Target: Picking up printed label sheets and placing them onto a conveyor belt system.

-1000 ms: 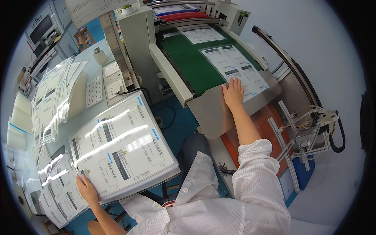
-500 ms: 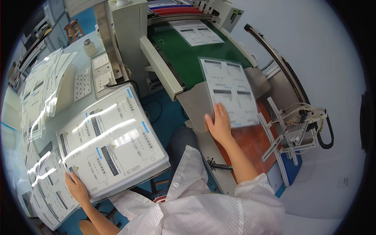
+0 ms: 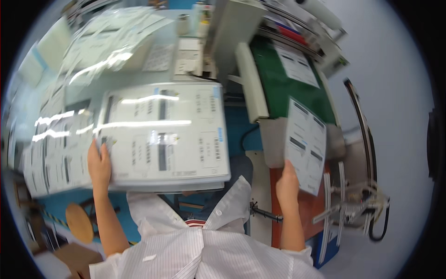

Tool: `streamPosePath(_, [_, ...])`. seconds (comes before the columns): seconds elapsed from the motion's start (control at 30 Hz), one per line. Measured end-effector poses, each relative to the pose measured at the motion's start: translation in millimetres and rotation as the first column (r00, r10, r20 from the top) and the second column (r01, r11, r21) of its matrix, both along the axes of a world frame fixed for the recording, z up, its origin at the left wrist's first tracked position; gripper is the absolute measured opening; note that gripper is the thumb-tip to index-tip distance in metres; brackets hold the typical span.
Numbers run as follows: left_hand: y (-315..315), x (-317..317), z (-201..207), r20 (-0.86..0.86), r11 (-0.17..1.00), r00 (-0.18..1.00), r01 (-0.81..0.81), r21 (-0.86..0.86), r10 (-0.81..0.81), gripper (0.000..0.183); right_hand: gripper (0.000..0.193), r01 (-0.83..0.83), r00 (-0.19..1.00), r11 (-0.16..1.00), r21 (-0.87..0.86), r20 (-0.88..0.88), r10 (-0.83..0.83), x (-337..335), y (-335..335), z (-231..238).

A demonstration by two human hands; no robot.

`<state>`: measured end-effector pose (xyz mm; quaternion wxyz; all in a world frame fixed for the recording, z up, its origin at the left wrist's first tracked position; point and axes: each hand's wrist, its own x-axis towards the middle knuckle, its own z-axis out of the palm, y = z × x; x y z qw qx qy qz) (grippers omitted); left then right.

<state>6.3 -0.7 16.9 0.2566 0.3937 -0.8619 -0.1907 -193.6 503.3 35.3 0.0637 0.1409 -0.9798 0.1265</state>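
In my right hand (image 3: 288,183) is a white printed sheet (image 3: 305,148), gripped by its near left edge. The sheet lies over the grey end plate of the green conveyor belt (image 3: 272,81), its far corner reaching over the belt. My left hand (image 3: 99,165) is at the left edge of a thick stack of printed sheets (image 3: 186,144), thumb on top and fingers at the rim, apparently pinching the edge; blur hides how many sheets it holds. Another printed sheet (image 3: 298,65) rests farther up the belt, below the machine's rollers.
More glossy printed sheets (image 3: 55,160) spread over the glass table at left. Behind the stack stand a jar (image 3: 183,24) and a white control box (image 3: 188,58). An orange-red surface (image 3: 304,211) and a metal frame with hoses (image 3: 355,202) are at right. A round stool (image 3: 80,222) stands below left.
My view has swung left towards the stack. My right hand has gone from lying open on the sheet to gripping its edge, and the sheet has turned slightly. My left hand stays at the stack's edge.
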Motion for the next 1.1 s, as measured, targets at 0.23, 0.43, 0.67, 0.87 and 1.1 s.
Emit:
streamPosePath(0.23, [29,-27,45,-0.193,0.959,0.973,0.069,-0.276,-0.126,0.033,0.04,-0.248,0.951,0.94,-0.236,-0.245,0.189,26,-49,64])
streamPosePath(0.43, [23,-11,53,-0.566,0.724,0.823,0.357,0.591,0.056,0.042,0.031,-0.772,0.571,0.635,-0.022,-0.464,0.677,53,-82,82])
streamPosePath(0.67, [-4,15,49,-0.661,0.097,0.676,0.671,0.735,0.325,0.054,0.023,-0.902,0.398,0.429,0.058,-0.274,0.875,70,-105,61])
streamPosePath(0.87, [5,29,50,-0.459,0.609,0.876,0.286,0.74,0.147,0.028,0.026,-0.833,0.496,0.549,0.064,-0.352,0.794,58,-117,53])
streamPosePath(1.1, [20,36,44,-0.252,0.952,0.965,0.006,0.306,0.075,0.029,0.025,-0.722,0.663,0.688,-0.069,-0.352,0.66,49,-129,38])
